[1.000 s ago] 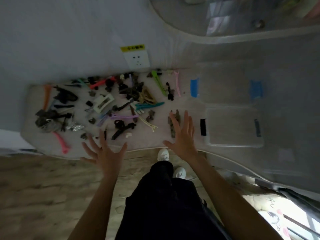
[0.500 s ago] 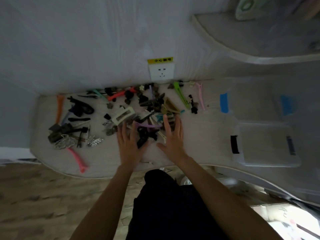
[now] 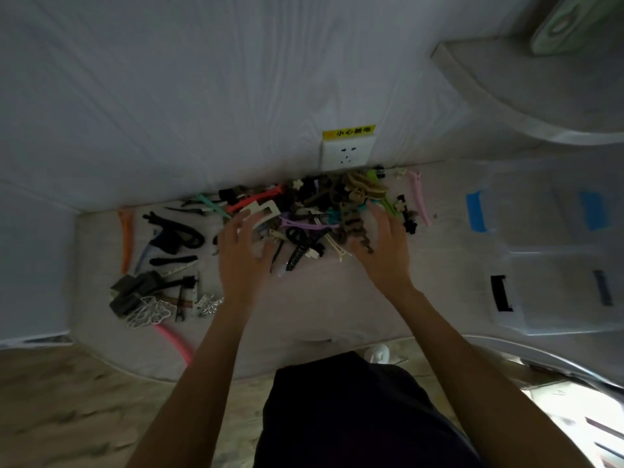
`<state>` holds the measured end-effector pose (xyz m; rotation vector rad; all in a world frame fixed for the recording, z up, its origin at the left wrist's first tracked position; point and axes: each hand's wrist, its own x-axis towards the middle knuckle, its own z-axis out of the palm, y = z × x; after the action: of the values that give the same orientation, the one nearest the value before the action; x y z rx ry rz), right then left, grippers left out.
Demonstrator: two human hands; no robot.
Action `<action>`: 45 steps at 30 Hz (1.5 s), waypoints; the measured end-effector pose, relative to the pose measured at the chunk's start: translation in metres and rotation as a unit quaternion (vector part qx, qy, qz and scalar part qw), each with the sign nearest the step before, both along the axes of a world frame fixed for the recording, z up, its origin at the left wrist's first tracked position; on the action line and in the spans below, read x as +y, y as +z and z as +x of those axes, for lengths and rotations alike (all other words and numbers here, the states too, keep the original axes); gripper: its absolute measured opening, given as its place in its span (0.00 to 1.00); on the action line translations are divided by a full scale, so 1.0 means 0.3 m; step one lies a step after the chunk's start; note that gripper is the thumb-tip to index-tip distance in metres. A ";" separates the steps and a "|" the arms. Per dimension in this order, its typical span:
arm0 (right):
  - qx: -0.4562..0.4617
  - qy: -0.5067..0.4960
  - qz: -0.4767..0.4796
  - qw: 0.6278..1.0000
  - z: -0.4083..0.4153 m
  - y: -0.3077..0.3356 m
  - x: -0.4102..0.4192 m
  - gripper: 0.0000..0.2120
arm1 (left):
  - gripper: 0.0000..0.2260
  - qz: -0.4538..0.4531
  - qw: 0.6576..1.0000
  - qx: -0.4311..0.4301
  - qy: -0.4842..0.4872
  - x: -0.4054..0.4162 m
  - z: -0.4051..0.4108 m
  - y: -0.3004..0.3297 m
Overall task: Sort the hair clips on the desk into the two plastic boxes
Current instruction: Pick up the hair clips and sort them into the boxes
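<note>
Desk (image 3: 337, 309): pale top, runs under both hands and out past each of them; its near edge is at the wrists' side, the wall at the fingertips' side.

Plastic boxes: two clear ones, well to the right of the right hand. The nearer box (image 3: 557, 292) carries a black latch on the side facing the hand. The farther box (image 3: 526, 211) sits beyond it, toward the wall, with blue latches. Contents not legible; both blurred.

Main pile of hair clips (image 3: 324, 214): heaped between the two hands and just beyond the fingertips, up against the wall below a white socket (image 3: 347, 153). Mixed colours, tangled.

Second group of clips (image 3: 162, 265): to the left of the left hand, spread out, mostly black and grey, apart from the main pile.

Left hand (image 3: 241, 255): palm down, fingers spread and nearly straight, fingertips touching the left edge of the main pile by a white rectangular clip (image 3: 260, 211). Nothing gripped.

Right hand (image 3: 385, 251): palm down, fingers spread and slightly bent, resting against the right edge of the pile, beside a brown claw clip (image 3: 354, 228). Whether it grips any clip: cannot tell, though no clip is seen enclosed.

Single clips: orange clip (image 3: 126, 241) at far left of the left hand; pink clip (image 3: 418, 194) just right of the right hand's fingertips; another pink one (image 3: 175, 342) left of the left forearm.
</note>
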<state>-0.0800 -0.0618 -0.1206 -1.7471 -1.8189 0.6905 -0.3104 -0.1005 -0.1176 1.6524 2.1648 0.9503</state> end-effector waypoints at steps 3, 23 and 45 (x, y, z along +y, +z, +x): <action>-0.055 -0.001 -0.053 0.997 -0.016 0.015 0.052 0.35 | 0.23 -0.102 0.993 0.055 -0.025 0.084 -0.075 -0.006; -0.171 -0.010 -0.155 0.973 0.199 0.081 -0.040 0.42 | 0.12 0.004 0.992 -0.077 -0.101 0.136 0.136 0.195; 0.161 -0.264 -0.067 0.949 0.803 0.346 0.059 0.23 | 0.22 -0.128 0.939 -0.067 -0.312 0.446 1.082 0.257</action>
<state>0.1608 -0.0441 -0.0167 -1.9548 -1.0427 0.8223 0.0143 0.0333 -0.0406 1.8884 1.4408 0.5444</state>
